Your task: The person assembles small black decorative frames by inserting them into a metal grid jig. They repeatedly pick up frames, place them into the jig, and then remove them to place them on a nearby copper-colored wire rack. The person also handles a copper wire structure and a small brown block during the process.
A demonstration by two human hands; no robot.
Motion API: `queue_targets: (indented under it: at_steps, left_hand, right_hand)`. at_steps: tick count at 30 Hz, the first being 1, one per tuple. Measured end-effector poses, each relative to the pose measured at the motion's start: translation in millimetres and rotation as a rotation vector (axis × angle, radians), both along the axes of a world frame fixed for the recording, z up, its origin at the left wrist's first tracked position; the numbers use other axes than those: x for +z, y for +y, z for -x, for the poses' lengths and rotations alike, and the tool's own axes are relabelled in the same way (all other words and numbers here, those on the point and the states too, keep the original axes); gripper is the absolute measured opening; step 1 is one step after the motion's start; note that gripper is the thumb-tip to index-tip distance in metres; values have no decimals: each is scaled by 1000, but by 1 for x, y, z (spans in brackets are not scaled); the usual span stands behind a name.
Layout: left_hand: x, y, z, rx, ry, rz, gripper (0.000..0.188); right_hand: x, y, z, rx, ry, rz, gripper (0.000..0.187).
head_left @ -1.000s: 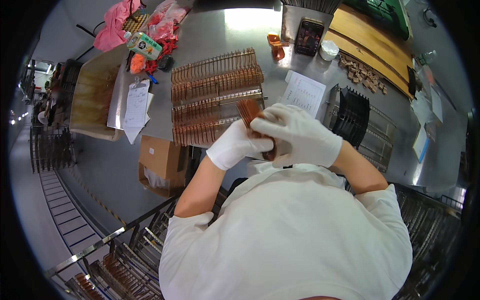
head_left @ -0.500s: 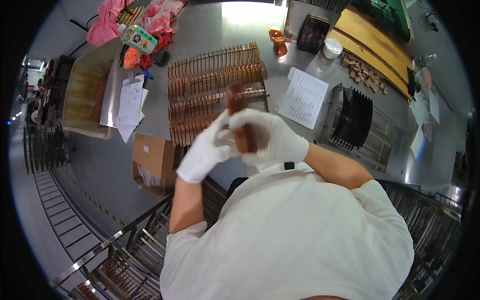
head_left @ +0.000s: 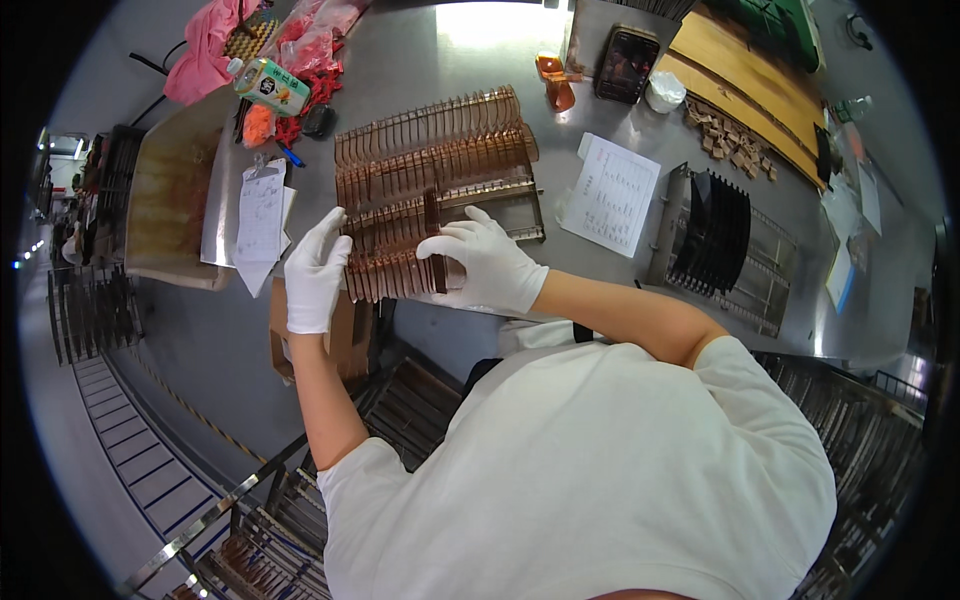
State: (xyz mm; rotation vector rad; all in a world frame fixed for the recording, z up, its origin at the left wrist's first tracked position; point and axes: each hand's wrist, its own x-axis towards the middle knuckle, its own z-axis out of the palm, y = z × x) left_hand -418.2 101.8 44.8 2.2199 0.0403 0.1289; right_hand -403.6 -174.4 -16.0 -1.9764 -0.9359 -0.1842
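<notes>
A metal rack [head_left: 524, 206] on the steel table carries two rows of thin curved brown translucent strips standing on edge. At the right end of the near row [head_left: 385, 272], my white-gloved right hand [head_left: 487, 265] grips one such strip [head_left: 432, 212] between thumb and fingers; its top end shows above the glove. My left hand [head_left: 318, 270], also in a white glove, is at the near row's left end, fingers apart and next to the outermost strips. Strips fill most of the far row [head_left: 430, 145].
A second rack with black curved pieces [head_left: 712, 235] stands to the right, beside a paper sheet [head_left: 612, 195]. Behind are a phone [head_left: 628, 62], an amber piece [head_left: 557, 85] and small brown blocks [head_left: 728, 140]. A clipboard [head_left: 262, 210] and bottle [head_left: 270, 85] lie left; a cardboard box [head_left: 350, 345] sits below.
Both hands were together in front of the rack around a brown strip. The right hand has brought it to the near row; the left has let go and moved left.
</notes>
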Motion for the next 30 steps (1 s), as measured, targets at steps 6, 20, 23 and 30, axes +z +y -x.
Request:
queue_targets:
  at_steps: [6, 20, 23, 30]
  left_hand:
    - [-14, 15, -37, -154, -188, -248, 38]
    - [-14, 9, -123, -450, -34, -787, 88]
    - [-14, 5, -128, -452, -51, -794, 91]
    - [-22, 18, -128, -495, -93, -773, 96]
  right_hand:
    - [6, -9, 3, -31, -64, 212, 51]
    - [22, -47, 5, 20, 7, 369, 73]
    - [31, -56, 1, 56, 42, 438, 73]
    - [24, -71, -1, 41, -41, 394, 71]
